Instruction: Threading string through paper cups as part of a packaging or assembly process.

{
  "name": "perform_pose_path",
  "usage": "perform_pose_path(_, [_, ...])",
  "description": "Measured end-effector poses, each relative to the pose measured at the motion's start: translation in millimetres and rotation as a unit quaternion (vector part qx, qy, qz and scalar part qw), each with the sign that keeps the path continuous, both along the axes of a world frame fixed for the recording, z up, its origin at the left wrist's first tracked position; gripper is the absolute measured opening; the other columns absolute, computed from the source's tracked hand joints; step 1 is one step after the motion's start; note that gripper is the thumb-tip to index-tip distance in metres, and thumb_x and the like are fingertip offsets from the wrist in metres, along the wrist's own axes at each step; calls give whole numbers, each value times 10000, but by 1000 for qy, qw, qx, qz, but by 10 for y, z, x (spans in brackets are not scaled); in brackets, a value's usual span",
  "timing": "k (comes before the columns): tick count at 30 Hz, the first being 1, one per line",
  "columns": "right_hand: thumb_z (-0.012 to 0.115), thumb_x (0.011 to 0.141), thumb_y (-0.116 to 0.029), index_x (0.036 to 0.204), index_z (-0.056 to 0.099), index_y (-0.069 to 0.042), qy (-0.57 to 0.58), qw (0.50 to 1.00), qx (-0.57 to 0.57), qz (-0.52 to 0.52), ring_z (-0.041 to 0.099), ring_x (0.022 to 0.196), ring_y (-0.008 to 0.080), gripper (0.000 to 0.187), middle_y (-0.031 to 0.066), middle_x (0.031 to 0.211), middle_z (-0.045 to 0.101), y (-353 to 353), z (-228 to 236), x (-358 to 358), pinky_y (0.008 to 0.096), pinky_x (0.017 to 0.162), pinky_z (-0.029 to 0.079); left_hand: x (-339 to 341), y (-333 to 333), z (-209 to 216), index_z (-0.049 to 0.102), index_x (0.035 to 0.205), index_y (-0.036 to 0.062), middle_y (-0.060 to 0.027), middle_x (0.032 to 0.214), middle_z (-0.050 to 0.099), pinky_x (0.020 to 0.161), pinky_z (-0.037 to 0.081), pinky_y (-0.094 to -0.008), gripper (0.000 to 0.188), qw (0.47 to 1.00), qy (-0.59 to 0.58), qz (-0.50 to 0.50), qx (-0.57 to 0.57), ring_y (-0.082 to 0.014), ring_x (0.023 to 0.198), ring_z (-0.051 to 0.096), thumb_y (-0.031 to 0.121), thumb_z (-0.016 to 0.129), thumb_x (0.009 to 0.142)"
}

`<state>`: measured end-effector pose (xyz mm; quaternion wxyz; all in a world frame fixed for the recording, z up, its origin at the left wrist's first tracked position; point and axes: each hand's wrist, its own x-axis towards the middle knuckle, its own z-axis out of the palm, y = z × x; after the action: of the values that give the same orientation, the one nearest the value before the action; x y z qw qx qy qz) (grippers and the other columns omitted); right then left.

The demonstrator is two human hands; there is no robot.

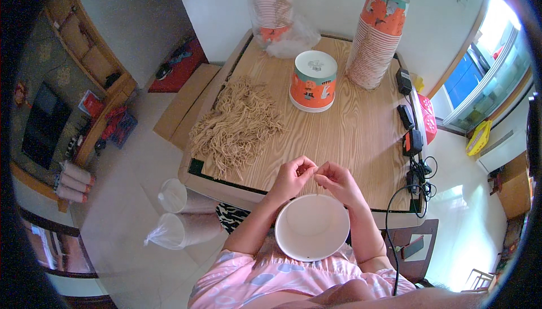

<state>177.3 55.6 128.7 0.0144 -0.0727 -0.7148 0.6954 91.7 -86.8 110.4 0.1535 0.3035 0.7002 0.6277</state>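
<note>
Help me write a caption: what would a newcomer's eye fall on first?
Probably the tangled heap of tan cords on the table, at left, then the tall stack of orange upturned buckets at far right. Nearest, at bottom centre, an open white bucket sits near the left hand and right hand.
</note>
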Motion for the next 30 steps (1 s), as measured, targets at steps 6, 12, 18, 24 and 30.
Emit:
perform_pose_path(6, [602, 851, -99, 860, 579, -9, -2, 1000, 3, -16, 501, 664, 48, 93, -2, 741, 574, 2, 7, -24, 185, 580, 398, 1, -12, 41, 586, 819, 17, 0, 714, 602, 587, 449, -217, 59, 999, -30, -12, 9, -44, 632, 538, 69, 599, 842])
perform_pose_path(12, [600, 856, -99, 863, 580, -12, -2, 1000, -18, -11, 518, 681, 50, 90, -2, 753, 575, 2, -18, -40, 186, 589, 407, -2, -15, 40, 603, 830, 35, 24, 731, 590, 581, 433, -200, 58, 999, -40, -15, 31, -33, 645, 516, 91, 617, 837])
perform_pose_path(18, [579, 850, -62, 837, 555, -18, 14, 999, -37, -34, 510, 670, 56, 52, -8, 719, 551, -2, -17, -50, 193, 590, 405, 7, -25, 75, 595, 869, 10, -9, 738, 611, 603, 456, -217, 66, 998, -53, -11, 23, -52, 655, 555, 70, 600, 842])
perform_pose_path(24, [572, 848, -56, 809, 535, -28, 33, 997, -39, -65, 503, 649, 66, 60, 1, 694, 542, 13, -35, -40, 207, 590, 406, 9, -63, 74, 652, 853, -2, -14, 752, 629, 601, 460, -222, 101, 1000, -4, -6, -26, -63, 657, 564, 93, 630, 826])
perform_pose_path(30, [562, 857, -53, 824, 526, -19, 52, 997, -39, -41, 510, 688, 71, 60, 1, 741, 545, 43, -86, -27, 202, 618, 415, 4, -62, -34, 680, 869, 3, -25, 752, 655, 591, 459, -218, 127, 998, -66, -22, -11, -51, 661, 567, 113, 655, 811])
